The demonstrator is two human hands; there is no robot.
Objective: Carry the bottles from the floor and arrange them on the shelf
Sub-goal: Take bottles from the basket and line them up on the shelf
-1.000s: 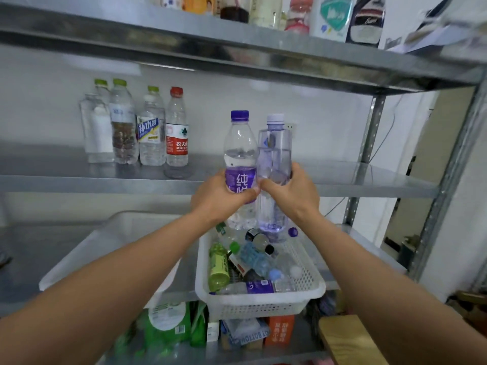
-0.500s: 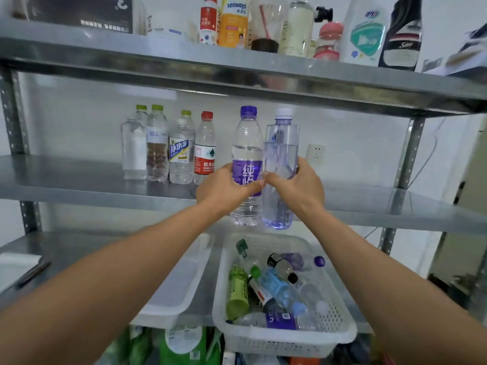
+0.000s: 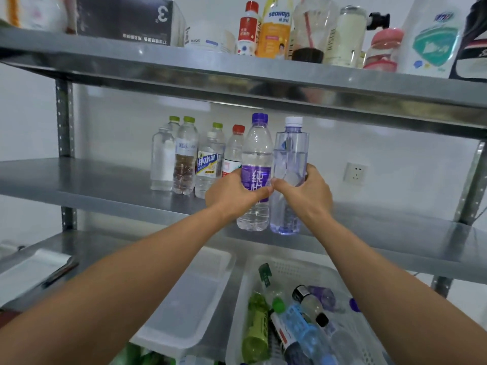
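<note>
The middle shelf (image 3: 105,185) was a flat sheet of dull galvanised metal, smooth, with a folded front lip. Two clear plastic bottles were held upright side by side, touching, at its front edge. I could not tell whether their bases rested on the metal.

The left hand (image 3: 232,196) gripped the purple-capped bottle (image 3: 257,154), which was rounded at the shoulder, ribbed at the foot and banded by a glossy purple label. Its fingers were curled round the label and the thumb lay across the front. The right hand (image 3: 303,196) gripped the white-capped bottle (image 3: 291,154), a straight-walled cylinder with a faint violet tint. Its fingers were wrapped round the far side and the thumb was in front. The two thumb tips met between the bottles.

Further back on that shelf, to the left of the held pair, stood a cluster of bottles (image 3: 184,164), six as far as I could count. All were clear plastic: three had green caps, one a red cap, one a white cap, and one top was unclear.

Below the shelf sat one white lattice-walled basket (image 3: 303,262) of bottles lying loose, and beside it one frosted plastic tray (image 3: 189,299). Above it, the upper shelf (image 3: 237,72) carried mixed containers. One white wall socket (image 3: 355,173) showed behind, to the right.
</note>
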